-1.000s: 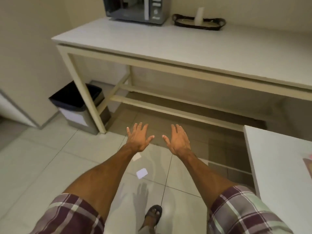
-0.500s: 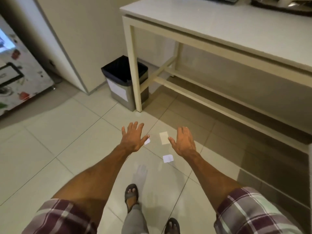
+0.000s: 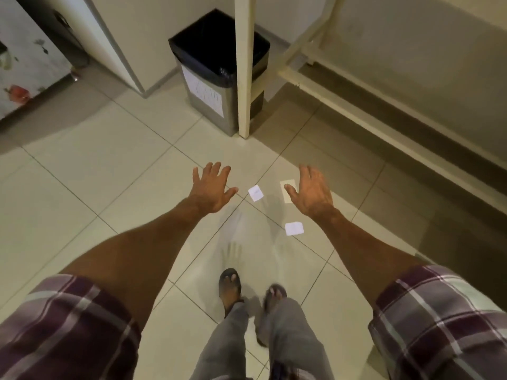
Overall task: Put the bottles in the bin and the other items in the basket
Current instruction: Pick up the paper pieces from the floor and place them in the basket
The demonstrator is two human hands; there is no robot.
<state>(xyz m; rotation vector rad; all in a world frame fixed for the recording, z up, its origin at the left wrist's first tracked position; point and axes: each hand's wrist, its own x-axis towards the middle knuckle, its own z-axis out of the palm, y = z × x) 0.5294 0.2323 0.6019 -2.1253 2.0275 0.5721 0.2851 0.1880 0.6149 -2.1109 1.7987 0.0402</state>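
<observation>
Hovering empty, both hands (image 3: pixel 211 187) spread; bin (image 3: pixel 208 86) beyond.

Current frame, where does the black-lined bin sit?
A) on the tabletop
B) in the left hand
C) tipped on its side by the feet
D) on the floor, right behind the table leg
D: the bin stands upright on the tiled floor, with the pale table leg crossing in front of it; the left hand and right hand are both open and empty.
</observation>
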